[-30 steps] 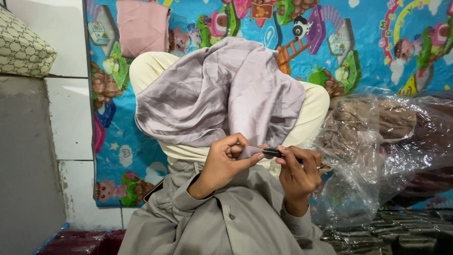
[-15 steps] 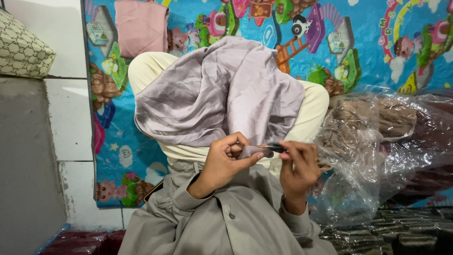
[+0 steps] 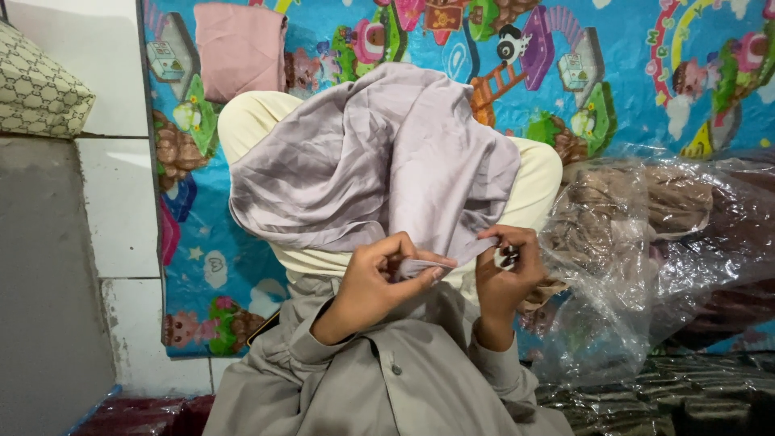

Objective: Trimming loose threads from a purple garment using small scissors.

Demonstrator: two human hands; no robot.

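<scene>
Cloth (image 3: 371,169), grey and silky, lies heaped over our cream-trousered knees (image 3: 254,121), which prop it up so one edge falls toward us. Our left hand (image 3: 379,278) pinches that edge between thumb and fingers, holding a short strip taut, apparently so it can be worked on close up. Our right hand (image 3: 504,278) is closed around a small dark tool (image 3: 507,258), its tip just beside the pinched edge; what kind of tool we cannot tell. A clear plastic bag (image 3: 646,266) of brown fabric crowds in at the right, touching that wrist's side of the lap. Beneath us spreads a bright play mat (image 3: 613,73), with a pink folded piece (image 3: 240,48) lying on it and a patterned cushion (image 3: 36,93) off to the left.
</scene>
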